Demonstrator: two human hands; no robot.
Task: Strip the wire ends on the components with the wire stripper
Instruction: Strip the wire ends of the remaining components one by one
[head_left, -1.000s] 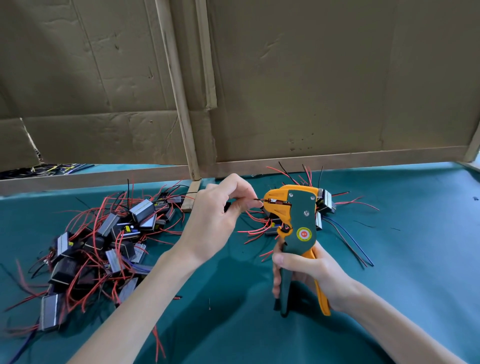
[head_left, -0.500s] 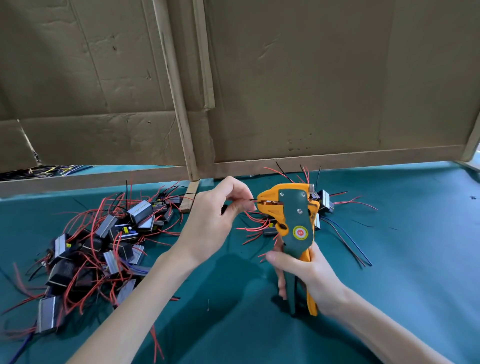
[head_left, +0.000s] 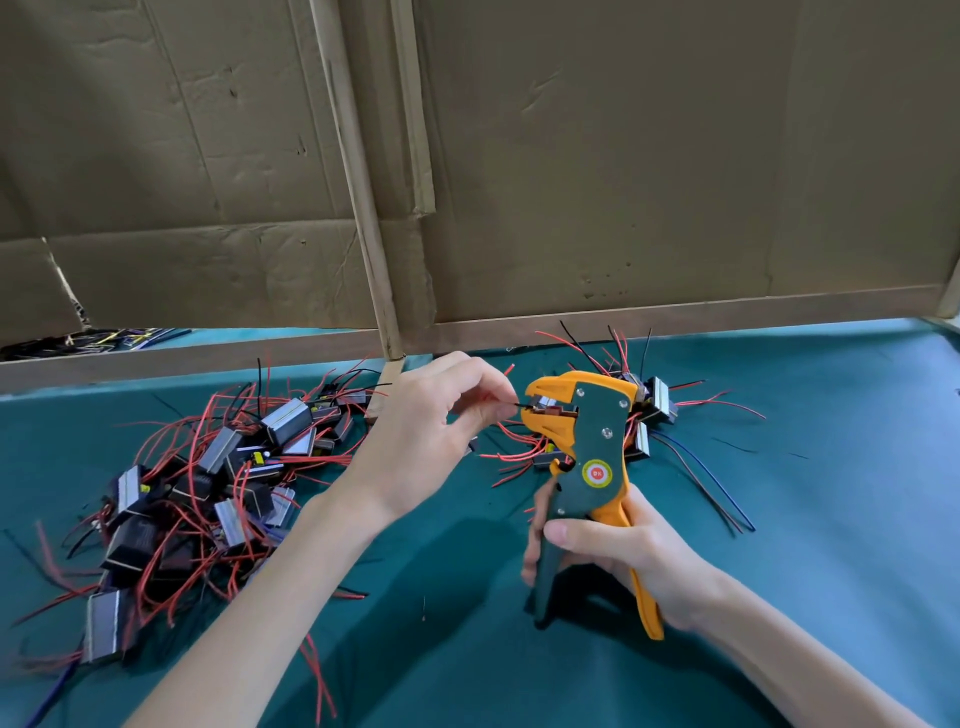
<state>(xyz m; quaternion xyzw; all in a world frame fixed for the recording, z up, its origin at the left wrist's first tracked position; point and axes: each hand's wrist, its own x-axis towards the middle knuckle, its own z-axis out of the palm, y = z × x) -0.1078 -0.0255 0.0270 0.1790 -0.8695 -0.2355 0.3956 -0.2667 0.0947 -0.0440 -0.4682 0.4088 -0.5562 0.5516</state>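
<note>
Toward the left edge of the teal cloth-covered bench (head_left: 831, 545), a tangled heap of small grey-and-black block components with red leads (head_left: 208, 493) is seen, lying as it lay a second ago. To its right, above the middle of the bench, the left hand (head_left: 421, 447) is held up, and a thin black wire (head_left: 511, 403) is pinched between its thumb and forefinger. The component this wire belongs to is mostly hidden under the palm. The wire's tip is presented at the mouth of the orange and dark-green wire stripper (head_left: 592, 441), which is held upright just beside that hand. Whether the tip is touched by the blades cannot be told.

The handles of the tool are gripped by the right hand (head_left: 623, 561), with the fingers curled round the dark one and the orange one lodged against the palm. Here the change is found: a second ago the handles were spread, half a second ago they were squeezed nearly together, and now they are spread again, with the jaws parted. One squeeze-and-release is therefore judged to have been completed on this end, so the wire may be drawn out and the next end fed in.

Behind the tool, toward the bench's far edge, a smaller cluster of like components with red, black and blue leads (head_left: 657, 408) is left undisturbed. It is taken, as a guess, for finished pieces.
</note>
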